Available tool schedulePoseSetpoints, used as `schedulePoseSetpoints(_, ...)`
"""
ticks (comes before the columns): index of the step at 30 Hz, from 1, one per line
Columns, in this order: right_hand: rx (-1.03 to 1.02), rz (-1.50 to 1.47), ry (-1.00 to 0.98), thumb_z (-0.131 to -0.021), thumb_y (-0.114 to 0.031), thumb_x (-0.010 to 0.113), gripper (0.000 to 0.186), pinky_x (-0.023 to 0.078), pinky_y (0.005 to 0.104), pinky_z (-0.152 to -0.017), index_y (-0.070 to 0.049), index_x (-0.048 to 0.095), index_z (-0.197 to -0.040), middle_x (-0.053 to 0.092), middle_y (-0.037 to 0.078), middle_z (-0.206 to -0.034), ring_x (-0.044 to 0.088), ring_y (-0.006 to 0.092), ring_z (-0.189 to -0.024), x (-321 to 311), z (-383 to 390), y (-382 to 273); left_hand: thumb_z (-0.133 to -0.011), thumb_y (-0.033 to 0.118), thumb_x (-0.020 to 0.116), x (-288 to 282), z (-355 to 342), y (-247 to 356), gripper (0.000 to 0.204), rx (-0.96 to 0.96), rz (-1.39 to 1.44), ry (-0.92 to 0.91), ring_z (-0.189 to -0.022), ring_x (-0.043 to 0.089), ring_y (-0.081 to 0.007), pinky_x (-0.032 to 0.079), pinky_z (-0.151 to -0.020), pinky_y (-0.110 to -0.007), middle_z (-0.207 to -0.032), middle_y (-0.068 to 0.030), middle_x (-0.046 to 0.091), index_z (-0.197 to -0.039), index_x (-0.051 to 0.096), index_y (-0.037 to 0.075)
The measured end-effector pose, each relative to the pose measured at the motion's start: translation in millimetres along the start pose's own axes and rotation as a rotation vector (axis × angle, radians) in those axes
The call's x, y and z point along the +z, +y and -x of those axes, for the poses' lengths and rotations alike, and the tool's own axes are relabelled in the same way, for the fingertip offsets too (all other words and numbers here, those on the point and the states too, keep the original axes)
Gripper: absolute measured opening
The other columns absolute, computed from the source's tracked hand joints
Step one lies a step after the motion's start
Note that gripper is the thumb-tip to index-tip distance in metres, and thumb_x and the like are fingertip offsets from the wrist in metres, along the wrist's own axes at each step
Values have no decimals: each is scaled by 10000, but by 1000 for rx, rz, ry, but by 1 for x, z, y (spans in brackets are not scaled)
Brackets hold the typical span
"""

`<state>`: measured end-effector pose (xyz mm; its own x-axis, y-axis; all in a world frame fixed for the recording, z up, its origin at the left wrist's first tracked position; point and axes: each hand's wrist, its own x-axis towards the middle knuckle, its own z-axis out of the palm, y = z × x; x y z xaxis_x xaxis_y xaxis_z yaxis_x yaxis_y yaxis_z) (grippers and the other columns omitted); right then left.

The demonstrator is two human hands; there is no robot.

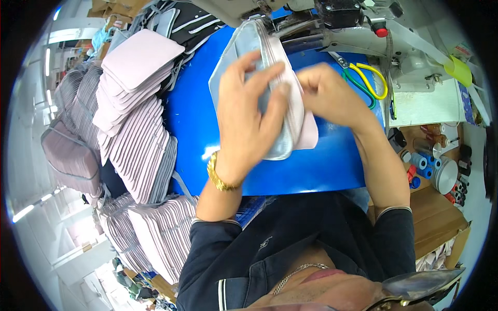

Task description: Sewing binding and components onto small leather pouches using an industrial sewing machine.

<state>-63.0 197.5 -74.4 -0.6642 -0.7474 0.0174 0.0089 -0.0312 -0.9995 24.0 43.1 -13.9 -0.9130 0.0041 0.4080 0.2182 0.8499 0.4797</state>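
A sewn panel (277,147), light grey-blue and pale pink with a zipper-like strip along it, lies on the blue table top. Its far end is under the head of a sewing machine (254,18). My left hand (248,111) rests on the grey-blue side with its fingers apart, the thumb near the strip. At the pink edge, my right hand (329,96) is closed, its fingertips pinching the fabric. Scissors (371,83) with yellow and green handles lie right of my right hand.
Bundled stacks of pink and grey panels (137,59) crowd the left side. The blue table top (316,173) curves around in front of me. Thread spools and jars (425,166) stand at the right, above a cardboard box (438,223). A red button (381,32) sits on the machine.
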Motion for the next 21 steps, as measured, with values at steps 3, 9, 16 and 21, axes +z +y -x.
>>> schedulePoseSetpoints(3,0,-49,-154,-840,-195,677,238,427,246,-490,10,666,-719,604,31,-592,552,70,-543,10,33,0,-793,220,713,2,37,21,383,29,21,54,-1077,541,-372,430,-922,-429,-1261,-229,545,-1144,677,71)
schedulePoseSetpoints(9,-36,-159,-160,-915,-230,635,299,465,240,-501,13,670,-744,632,40,-617,592,92,-547,21,44,7,-726,196,795,19,57,32,366,-11,22,186,-955,561,-317,467,-808,-384,-1108,-188,593,-1060,715,68)
schedulePoseSetpoints(16,-35,-207,-150,-972,-271,587,324,468,212,-525,-10,682,-805,664,28,-696,612,78,-604,6,21,-1,-729,156,780,28,24,9,296,53,24,277,-878,561,-291,476,-742,-356,-1031,-160,587,-998,710,55)
schedulePoseSetpoints(21,-35,-163,-135,-989,-335,573,385,477,216,-530,-6,668,-814,649,34,-695,614,91,-594,-1,-4,4,-754,149,765,34,0,-11,222,98,44,321,-838,552,-266,474,-722,-356,-991,-137,590,-948,709,56)
